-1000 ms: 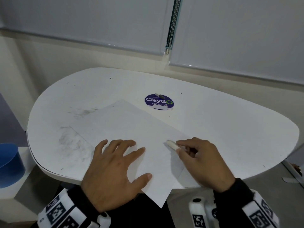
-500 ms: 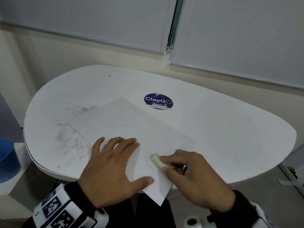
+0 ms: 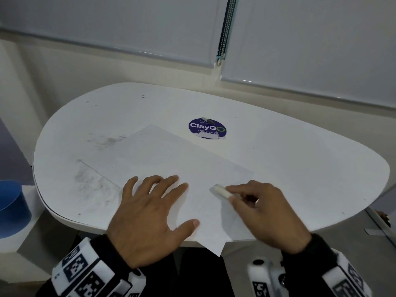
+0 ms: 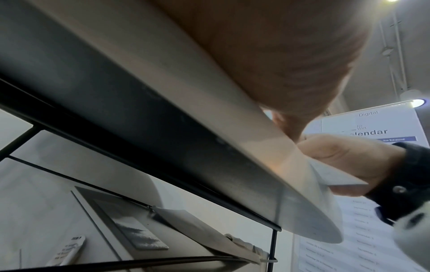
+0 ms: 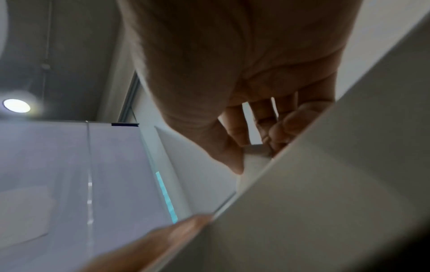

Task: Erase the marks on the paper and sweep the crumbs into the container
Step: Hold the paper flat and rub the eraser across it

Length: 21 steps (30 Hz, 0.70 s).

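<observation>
A white sheet of paper (image 3: 171,159) lies slanted on the white table (image 3: 300,159), one corner hanging over the near edge. My left hand (image 3: 150,213) lies flat on the paper with fingers spread. My right hand (image 3: 263,209) pinches a white eraser (image 3: 221,190) whose tip touches the paper's right part. In the right wrist view my right hand (image 5: 244,110) shows from below, its curled fingers at the table's edge. The left wrist view looks up along the table's underside, with my right hand (image 4: 344,160) beyond the paper's overhanging corner. A blue container (image 3: 11,209) stands low at far left.
Grey smudges (image 3: 92,189) mark the table left of the paper. A round purple ClayGo sticker (image 3: 206,128) sits behind the paper, with a small dark object (image 3: 209,120) at its top. Window blinds and a bead chain (image 3: 224,28) are behind the table.
My right hand slid the eraser left and nearer across the paper, then back to the right and farther. My left hand stayed flat on the sheet.
</observation>
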Each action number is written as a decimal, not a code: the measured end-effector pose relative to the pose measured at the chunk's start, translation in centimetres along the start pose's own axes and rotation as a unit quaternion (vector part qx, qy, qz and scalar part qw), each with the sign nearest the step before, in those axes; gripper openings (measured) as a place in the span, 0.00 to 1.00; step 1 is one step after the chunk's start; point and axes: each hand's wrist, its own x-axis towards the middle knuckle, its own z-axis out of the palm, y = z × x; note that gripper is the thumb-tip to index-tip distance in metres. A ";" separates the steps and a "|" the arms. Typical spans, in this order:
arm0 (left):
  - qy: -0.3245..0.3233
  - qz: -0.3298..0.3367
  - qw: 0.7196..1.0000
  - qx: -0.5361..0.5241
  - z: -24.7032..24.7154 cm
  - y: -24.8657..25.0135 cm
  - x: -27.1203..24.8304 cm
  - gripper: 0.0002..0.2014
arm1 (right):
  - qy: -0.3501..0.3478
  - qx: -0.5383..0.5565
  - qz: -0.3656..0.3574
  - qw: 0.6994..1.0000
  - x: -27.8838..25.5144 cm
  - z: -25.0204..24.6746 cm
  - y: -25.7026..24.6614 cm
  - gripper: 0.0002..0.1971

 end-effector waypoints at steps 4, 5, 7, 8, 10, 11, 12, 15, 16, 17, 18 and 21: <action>0.002 0.000 1.000 -0.007 -0.1 0.0 0.1 0.40 | -0.023 -0.019 -0.037 0.999 -0.6 -0.1 -0.9 0.11; 0.001 0.001 1.000 -0.007 -0.2 0.1 0.1 0.42 | -0.073 0.011 -0.061 0.995 -1.1 0.3 -1.9 0.11; -0.004 0.004 1.000 -0.010 -0.3 0.1 0.1 0.45 | -0.148 0.057 -0.075 0.984 -1.5 0.4 -2.7 0.12; -0.006 0.004 1.000 -0.012 -0.3 0.1 0.1 0.45 | -0.138 0.058 -0.069 0.986 -1.1 0.1 -2.2 0.11; -0.018 0.000 1.000 -0.011 -0.4 0.1 0.1 0.46 | -0.060 0.038 -0.030 0.997 -0.1 -0.4 -0.5 0.10; -0.024 -0.002 1.000 -0.010 -0.5 0.1 0.1 0.47 | -0.026 0.020 -0.012 0.999 0.1 -0.5 -0.1 0.10; -0.026 -0.004 1.000 -0.010 -0.5 0.1 0.2 0.47 | -0.009 0.003 -0.013 1.000 0.0 -0.4 -0.1 0.10; -0.029 0.000 0.999 -0.013 -0.6 0.0 0.2 0.48 | -0.082 -0.011 -0.083 0.993 -1.3 0.6 -1.8 0.10; -0.030 0.003 0.999 -0.016 -0.7 0.0 0.2 0.48 | -0.118 0.002 -0.087 0.989 -1.5 0.6 -2.2 0.10; -0.030 0.005 0.999 -0.021 -0.8 0.0 0.2 0.47 | -0.132 0.015 -0.078 0.988 -1.4 0.4 -2.1 0.11; -0.030 0.005 0.999 -0.027 -0.8 0.0 0.2 0.46 | -0.123 0.024 -0.061 0.990 -1.0 0.1 -1.7 0.11; -0.028 0.002 0.999 -0.045 -0.8 0.0 0.2 0.43 | -0.022 0.006 -0.018 1.000 0.0 -0.3 0.2 0.11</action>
